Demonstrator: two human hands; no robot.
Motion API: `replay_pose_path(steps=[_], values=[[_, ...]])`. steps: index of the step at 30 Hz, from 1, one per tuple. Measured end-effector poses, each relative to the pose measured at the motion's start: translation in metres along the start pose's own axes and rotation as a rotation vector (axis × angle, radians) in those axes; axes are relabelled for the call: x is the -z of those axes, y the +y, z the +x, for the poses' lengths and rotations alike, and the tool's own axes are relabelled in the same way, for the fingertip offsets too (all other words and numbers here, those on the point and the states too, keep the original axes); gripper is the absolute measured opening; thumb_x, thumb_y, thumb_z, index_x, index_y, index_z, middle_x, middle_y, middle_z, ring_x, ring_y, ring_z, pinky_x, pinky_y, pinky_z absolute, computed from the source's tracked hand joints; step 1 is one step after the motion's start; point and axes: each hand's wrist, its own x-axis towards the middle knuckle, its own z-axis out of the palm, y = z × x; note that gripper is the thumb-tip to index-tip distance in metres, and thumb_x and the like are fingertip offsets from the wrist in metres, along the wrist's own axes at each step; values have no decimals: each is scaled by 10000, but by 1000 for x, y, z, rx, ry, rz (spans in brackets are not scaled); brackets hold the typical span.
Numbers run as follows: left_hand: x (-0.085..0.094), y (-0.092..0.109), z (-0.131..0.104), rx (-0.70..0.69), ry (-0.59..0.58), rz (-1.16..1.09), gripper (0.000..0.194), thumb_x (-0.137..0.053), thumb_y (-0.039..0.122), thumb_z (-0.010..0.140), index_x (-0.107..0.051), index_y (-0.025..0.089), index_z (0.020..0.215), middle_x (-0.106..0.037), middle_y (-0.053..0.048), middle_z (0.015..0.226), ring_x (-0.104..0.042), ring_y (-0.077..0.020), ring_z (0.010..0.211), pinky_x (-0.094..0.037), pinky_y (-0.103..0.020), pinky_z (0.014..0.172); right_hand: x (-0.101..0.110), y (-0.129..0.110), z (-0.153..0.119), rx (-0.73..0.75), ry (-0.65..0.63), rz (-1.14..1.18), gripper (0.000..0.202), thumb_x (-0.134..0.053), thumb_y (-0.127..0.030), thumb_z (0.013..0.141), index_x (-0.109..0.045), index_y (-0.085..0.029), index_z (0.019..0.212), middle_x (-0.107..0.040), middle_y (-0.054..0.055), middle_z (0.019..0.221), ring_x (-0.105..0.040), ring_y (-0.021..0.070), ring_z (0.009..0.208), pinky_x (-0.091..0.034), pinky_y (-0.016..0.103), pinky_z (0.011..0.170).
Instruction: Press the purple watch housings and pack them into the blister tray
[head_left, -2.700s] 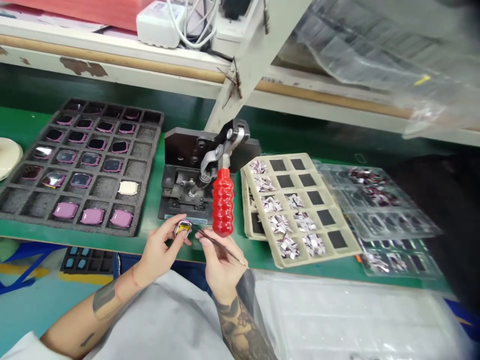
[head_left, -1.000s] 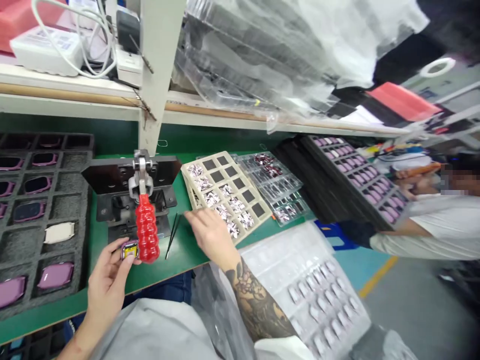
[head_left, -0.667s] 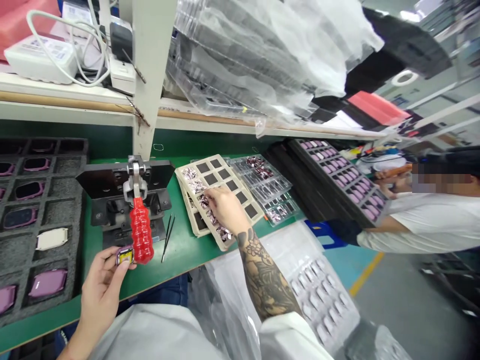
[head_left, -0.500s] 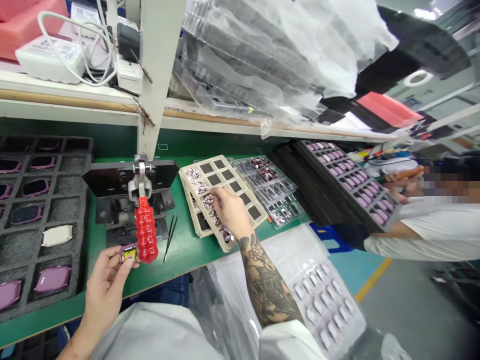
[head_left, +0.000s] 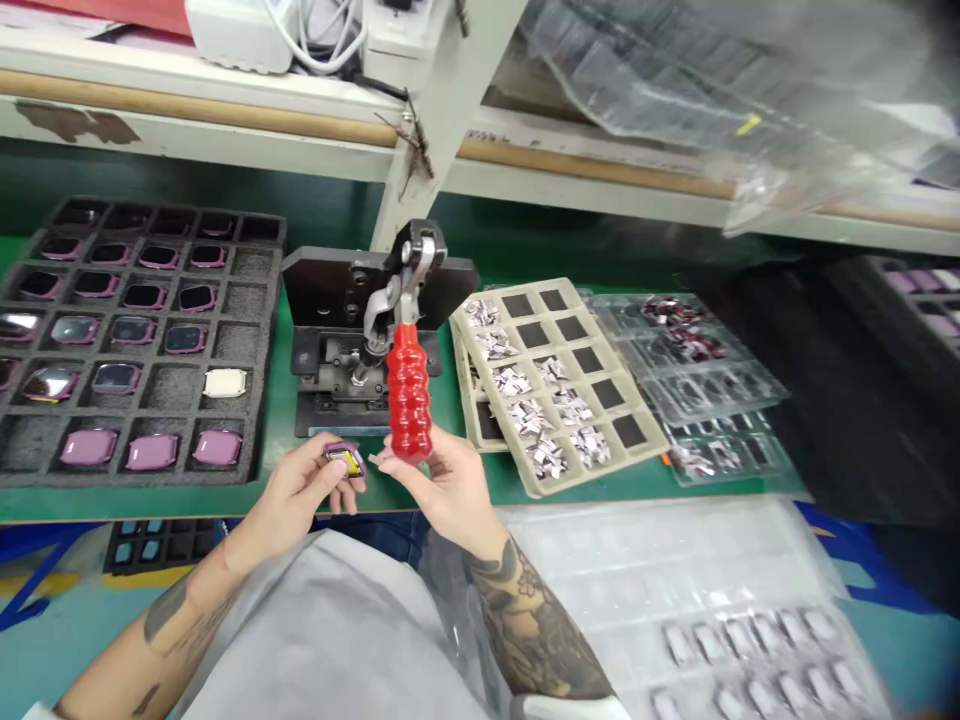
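In my left hand (head_left: 304, 492) is a purple watch case (head_left: 346, 460), its open side up with something yellow inside. My right hand (head_left: 446, 490) pinches a small pale pinkish piece (head_left: 385, 462) just to the right of the case, a short gap apart. Above my right fingers stands the red handle (head_left: 409, 395) of a toggle clamp press (head_left: 356, 375), hiding part of them. A beige tray (head_left: 551, 490) with small shiny pieces in several of its compartments lies to the right of the press.
At the left, a dark foam tray (head_left: 274, 300) holds several purple watches and a cream case (head_left: 225, 382). Clear plastic trays (head_left: 720, 395) lie to the right. A white shelf post (head_left: 450, 130) rises behind the press. Plastic-covered trays (head_left: 645, 570) sit below the bench edge.
My right hand has left the beige tray and come left to the watch case, now with a small piece in its fingers. The view has turned left and down.
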Motion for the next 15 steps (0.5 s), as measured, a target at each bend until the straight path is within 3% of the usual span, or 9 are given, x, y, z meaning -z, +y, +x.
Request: replay_pose_path(steps=[4,7,11,15], values=[[8,4,-9,9,11,126,368,-624,519,1134,-720,175,1224,-676,-5,798,-587,-112,638,-488,-226,601,-5,-3,9,-21,-136,7,157,-809,-375,1025,-769,-226,996,-818,33,947,-769,159,830,-605,290,802],[14,8,-14,28,-14,145,412,-619,528,1133,-712,173,1321,-660,-5,800,-566,-114,649,-468,-231,609,-5,0,12,-102,-221,116,202,-846,-390,996,-752,-228,1074,-811,19,937,-761,152,828,-602,293,822],[15,10,-18,56,-55,85,471,-614,530,1131,-666,163,1423,-665,-12,811,-574,-124,642,-459,-251,610,-11,10,9,-235,-223,341,423,-997,-420,833,-726,-222,1091,-772,-15,880,-728,137,790,-594,287,816],[9,11,-18,29,-102,195,406,-578,506,1152,-646,182,1387,-635,4,816,-551,-130,660,-450,-263,637,-14,13,3,-321,-245,475,455,-1002,-493,803,-692,-207,974,-733,-17,839,-683,131,737,-575,285,752]])
